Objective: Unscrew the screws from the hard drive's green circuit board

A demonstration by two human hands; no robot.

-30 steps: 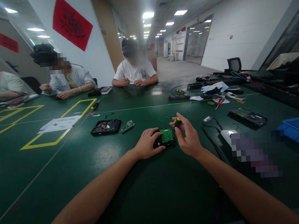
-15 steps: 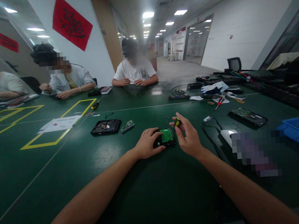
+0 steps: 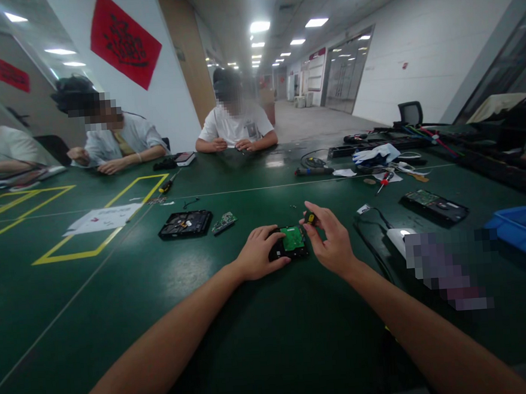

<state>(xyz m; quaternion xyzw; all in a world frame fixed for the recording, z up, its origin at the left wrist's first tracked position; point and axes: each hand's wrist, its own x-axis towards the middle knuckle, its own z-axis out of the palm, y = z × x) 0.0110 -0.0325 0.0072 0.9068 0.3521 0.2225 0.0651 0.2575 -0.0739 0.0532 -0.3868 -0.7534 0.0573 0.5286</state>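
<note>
From where I stand, the green tabletop (image 3: 272, 334) looks smooth and glossy, with light smeared across it in pale patches. The small drive (image 3: 278, 253) has a dark casing, perhaps metal, though I can't be sure from here; its green circuit board (image 3: 293, 238) has a faint sheen. The yellow-and-black handle (image 3: 310, 218) looks like hard plastic, as does the smooth blue tray (image 3: 519, 220). The white sheet (image 3: 106, 218) is matt paper, the crumpled bundle (image 3: 376, 153) dull, soft cloth.

Head-worn view, forward, down across table (image 3: 294, 321)
</note>
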